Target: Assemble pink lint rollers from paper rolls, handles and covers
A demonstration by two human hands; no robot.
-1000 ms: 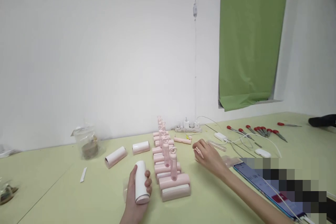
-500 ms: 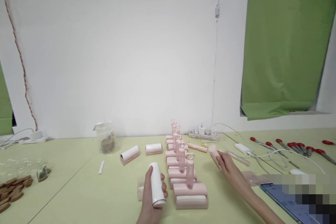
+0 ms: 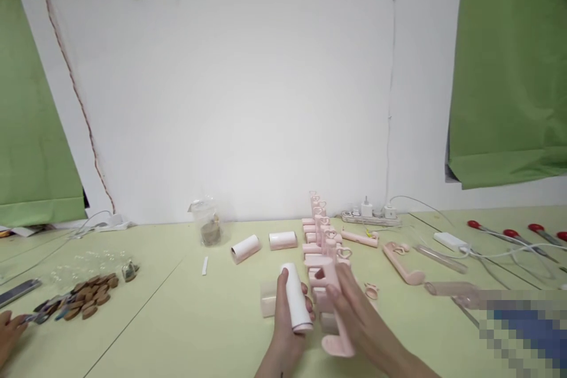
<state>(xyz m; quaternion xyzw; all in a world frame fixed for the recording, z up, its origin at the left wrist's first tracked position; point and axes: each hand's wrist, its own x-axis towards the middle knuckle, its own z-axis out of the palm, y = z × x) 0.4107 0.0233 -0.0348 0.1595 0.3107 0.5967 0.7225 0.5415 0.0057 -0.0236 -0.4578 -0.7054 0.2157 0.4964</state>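
My left hand (image 3: 286,322) is wrapped around a white lint roller refill (image 3: 296,298), which stands tilted with its open end toward me. Just beside it, my right hand (image 3: 357,307) grips a pink lint roller frame (image 3: 339,331), held close to the roll but seemingly apart from it. Behind my right hand runs a row of pink lint rollers (image 3: 319,230) with heart-shaped loops, partly hidden. Two more white rolls, one left (image 3: 245,248) and one right (image 3: 283,240), lie farther back. A translucent cover (image 3: 268,300) rests left of my left hand.
At right lie a pink frame (image 3: 402,264), a small pink ring piece (image 3: 371,290), clear tubes (image 3: 443,258), cables and red-tipped tools (image 3: 516,234). A power strip (image 3: 371,218) sits by the wall. Leftward are a plastic bag (image 3: 209,227), wooden pieces (image 3: 95,292) and another person's hand (image 3: 9,331).
My right hand has come in from the right side to beside the left hand, bringing the pink frame. The view has turned left, and another person's hand shows at the left edge.
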